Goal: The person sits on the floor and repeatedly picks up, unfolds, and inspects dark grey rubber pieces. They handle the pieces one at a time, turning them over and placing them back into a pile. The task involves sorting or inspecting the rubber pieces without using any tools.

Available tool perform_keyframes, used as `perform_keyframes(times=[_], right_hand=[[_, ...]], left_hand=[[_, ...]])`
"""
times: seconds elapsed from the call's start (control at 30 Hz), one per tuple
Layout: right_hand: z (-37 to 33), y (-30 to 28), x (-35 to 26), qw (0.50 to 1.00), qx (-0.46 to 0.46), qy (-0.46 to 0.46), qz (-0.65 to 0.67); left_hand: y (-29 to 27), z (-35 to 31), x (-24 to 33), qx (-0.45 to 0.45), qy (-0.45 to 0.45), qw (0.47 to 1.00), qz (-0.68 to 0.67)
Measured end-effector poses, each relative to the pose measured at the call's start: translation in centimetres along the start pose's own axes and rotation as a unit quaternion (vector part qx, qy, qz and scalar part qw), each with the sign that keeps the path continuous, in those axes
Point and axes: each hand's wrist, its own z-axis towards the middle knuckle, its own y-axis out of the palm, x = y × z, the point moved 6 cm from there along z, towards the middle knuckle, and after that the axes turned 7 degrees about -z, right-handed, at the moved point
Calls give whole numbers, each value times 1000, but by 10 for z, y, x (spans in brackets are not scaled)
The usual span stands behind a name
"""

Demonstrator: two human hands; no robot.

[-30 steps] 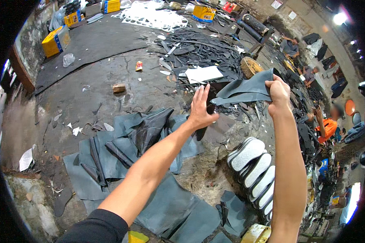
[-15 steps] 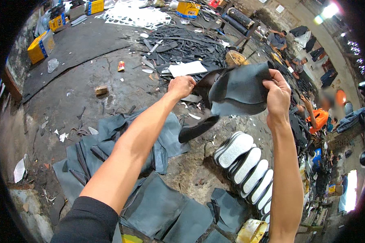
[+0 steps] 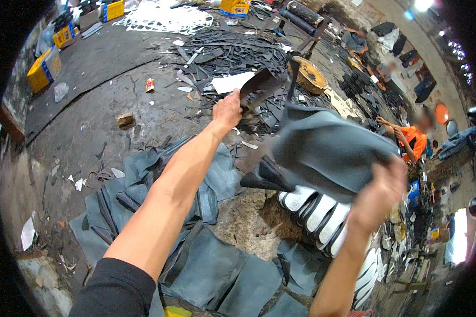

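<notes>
My right hand (image 3: pixel 381 193), smeared by motion, grips the near right edge of a dark grey rubber sheet (image 3: pixel 328 150). The sheet bulges in the air above a row of white-topped soles (image 3: pixel 320 214), partly covering them. A narrow strip stands up from its far left corner, and a dark flap curls at its near left. My left hand (image 3: pixel 228 111) is closed on a dark, flat rubber-like piece (image 3: pixel 262 89), held apart from the sheet. More grey rubber sheets (image 3: pixel 203 269) lie in overlapping layers on the ground below my forearms.
Black scraps (image 3: pixel 227 55) are heaped beyond my hands, with a round wooden block (image 3: pixel 312 76) to their right. A small brick-like block (image 3: pixel 125 119) lies at left. Yellow boxes (image 3: pixel 44 68) stand far left. A person in orange (image 3: pixel 413 140) sits at right; others are behind.
My right hand has swung down and right with the rubber sheet, which now billows. The left hand has moved slightly left, and a gap shows between its dark piece and the sheet.
</notes>
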Motion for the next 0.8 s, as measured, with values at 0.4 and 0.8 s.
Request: perform_keyframes(times=[0.4, 0.8], right_hand=[[61, -75, -22, 949, -183, 104, 237], [37, -196, 19, 967, -151, 170, 111]], left_hand=[[-30, -17, 83, -78, -64, 867, -487], [-19, -245, 219, -319, -200, 496, -782]])
